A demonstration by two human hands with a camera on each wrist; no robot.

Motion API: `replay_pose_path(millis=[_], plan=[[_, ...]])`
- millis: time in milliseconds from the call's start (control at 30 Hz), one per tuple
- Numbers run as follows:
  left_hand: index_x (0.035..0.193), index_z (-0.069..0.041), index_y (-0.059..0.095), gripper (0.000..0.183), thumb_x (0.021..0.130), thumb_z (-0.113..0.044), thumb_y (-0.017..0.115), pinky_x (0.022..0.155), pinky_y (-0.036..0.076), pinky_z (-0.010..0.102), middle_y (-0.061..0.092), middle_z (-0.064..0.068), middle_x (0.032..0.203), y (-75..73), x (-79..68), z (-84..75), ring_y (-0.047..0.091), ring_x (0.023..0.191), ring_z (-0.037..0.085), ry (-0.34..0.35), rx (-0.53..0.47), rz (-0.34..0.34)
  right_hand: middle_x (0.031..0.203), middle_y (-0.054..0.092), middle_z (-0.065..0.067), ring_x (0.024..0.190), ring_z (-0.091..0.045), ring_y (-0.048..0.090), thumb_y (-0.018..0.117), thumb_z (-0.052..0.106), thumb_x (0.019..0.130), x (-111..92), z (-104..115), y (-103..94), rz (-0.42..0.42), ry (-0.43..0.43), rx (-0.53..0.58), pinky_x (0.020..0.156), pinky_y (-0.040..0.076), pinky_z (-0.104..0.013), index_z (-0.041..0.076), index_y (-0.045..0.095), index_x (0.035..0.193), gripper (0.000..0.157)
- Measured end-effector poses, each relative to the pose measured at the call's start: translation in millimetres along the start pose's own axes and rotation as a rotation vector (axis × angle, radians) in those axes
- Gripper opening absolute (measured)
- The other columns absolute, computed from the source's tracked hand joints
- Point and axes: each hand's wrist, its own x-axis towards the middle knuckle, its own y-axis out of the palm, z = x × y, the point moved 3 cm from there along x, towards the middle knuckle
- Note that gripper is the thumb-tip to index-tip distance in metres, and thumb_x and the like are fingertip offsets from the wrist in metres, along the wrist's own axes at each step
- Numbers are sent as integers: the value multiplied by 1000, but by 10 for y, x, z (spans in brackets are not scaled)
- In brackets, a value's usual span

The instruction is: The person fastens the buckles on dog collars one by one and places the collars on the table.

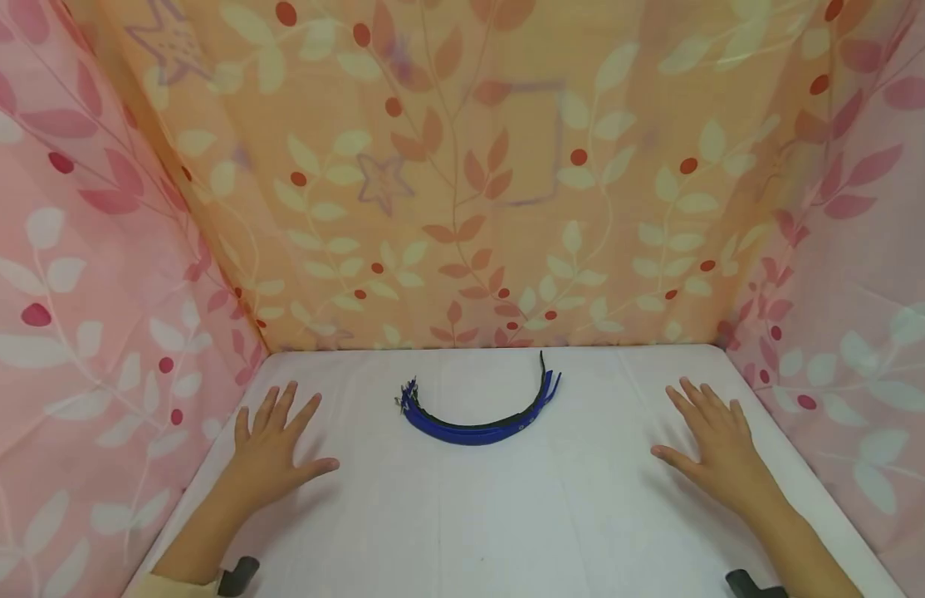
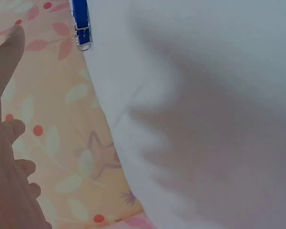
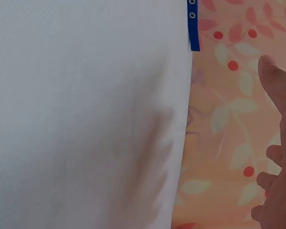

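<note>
A curved bundle of blue and dark buckled collars (image 1: 473, 437) lies on the white table between the hands in the head view. Its left end carries metal buckles; the right end splits into loose tips. A blue strap end with a buckle and ring (image 2: 82, 34) shows at the top of the left wrist view. Metal eyelets line the strap's other end (image 3: 194, 36) in the right wrist view. My left hand (image 1: 270, 455), fingers spread, is over the table left of the bundle. On the right, my right hand (image 1: 715, 448) is likewise spread, apart from the bundle and holding nothing.
The white-covered table (image 1: 507, 515) ends at a yellow-orange leaf-patterned cloth (image 1: 462, 216) behind. Pink leaf-patterned cloths stand along the left side (image 1: 96, 291) and the right side (image 1: 851, 291). Dark wrist mounts (image 1: 238, 576) sit at the forearms.
</note>
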Motion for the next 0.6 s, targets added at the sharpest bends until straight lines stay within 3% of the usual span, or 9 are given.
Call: replay_pose_path(millis=[300, 600], plan=[[163, -24, 27, 107, 79, -70, 75, 112, -1, 79, 17, 19, 170, 86, 217, -119, 10, 154, 46, -4, -111, 58, 163, 35, -18, 154, -41, 22, 84, 43, 83, 96, 45, 139, 12, -7, 63, 123, -1, -66, 19, 36, 160, 94], [162, -23, 28, 107, 79, -69, 76, 109, 12, 77, 22, 17, 168, 259, 396, -193, 17, 151, 49, 3, -253, 86, 160, 39, -19, 147, -48, 30, 86, 37, 82, 223, 96, 275, 11, 13, 155, 120, 8, -70, 15, 43, 155, 87]])
